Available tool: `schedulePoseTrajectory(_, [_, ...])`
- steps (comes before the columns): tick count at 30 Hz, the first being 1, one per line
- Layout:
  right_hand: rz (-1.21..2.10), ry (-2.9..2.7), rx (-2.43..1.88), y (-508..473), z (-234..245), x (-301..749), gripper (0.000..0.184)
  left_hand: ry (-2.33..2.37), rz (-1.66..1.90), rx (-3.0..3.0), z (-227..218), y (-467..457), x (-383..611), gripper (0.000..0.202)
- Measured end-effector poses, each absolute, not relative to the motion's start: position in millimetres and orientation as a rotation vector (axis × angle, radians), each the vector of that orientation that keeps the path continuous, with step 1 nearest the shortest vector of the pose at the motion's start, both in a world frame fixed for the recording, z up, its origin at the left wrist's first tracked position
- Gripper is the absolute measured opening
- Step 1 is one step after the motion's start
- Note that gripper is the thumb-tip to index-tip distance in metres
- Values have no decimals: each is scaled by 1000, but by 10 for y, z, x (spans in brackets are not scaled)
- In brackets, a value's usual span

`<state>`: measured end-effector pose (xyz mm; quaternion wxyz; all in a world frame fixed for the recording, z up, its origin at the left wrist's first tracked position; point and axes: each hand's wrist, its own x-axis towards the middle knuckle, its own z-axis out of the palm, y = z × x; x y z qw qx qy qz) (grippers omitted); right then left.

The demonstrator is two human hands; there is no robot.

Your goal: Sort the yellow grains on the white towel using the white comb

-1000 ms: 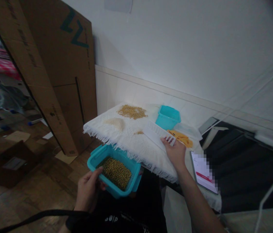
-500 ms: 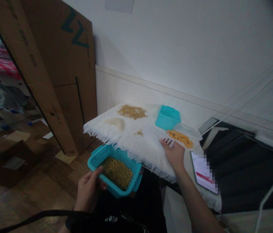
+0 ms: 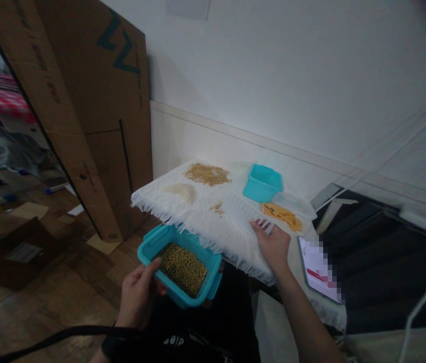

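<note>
My left hand [image 3: 139, 290] grips the near left rim of a teal plastic tub [image 3: 213, 262], thumb over the edge. Yellow-brown beans [image 3: 182, 267] cover its bottom, and the tub sits just below the table's fringed edge. In my right hand [image 3: 273, 247] is a white slotted plastic piece [image 3: 241, 209], pinched at its near end and lying low over the white cloth [image 3: 197, 217]. A few loose beans [image 3: 218, 207] lie just left of its far part. Farther back are a larger spread of beans [image 3: 207, 174] and a pale grain heap [image 3: 182, 192].
A second teal tub [image 3: 262, 184] stands at the back of the table, beside a clear lid [image 3: 296, 205] and a folded orange cloth [image 3: 283, 216]. A phone [image 3: 318, 269] lies at the right. A tall cardboard box [image 3: 122, 126] rises on the left.
The few loose beans beside the white slotted piece have spread out a little toward me. Both hands keep almost the same place and hold.
</note>
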<state>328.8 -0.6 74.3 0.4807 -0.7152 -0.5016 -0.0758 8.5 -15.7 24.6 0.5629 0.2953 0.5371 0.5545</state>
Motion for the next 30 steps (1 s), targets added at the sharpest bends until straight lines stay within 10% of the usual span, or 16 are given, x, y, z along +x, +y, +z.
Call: schedulePoseTrajectory(30, [-77, -1278, -1722, -162, 764, 3116, 47, 1202, 1282, 571, 195, -138, 83, 40])
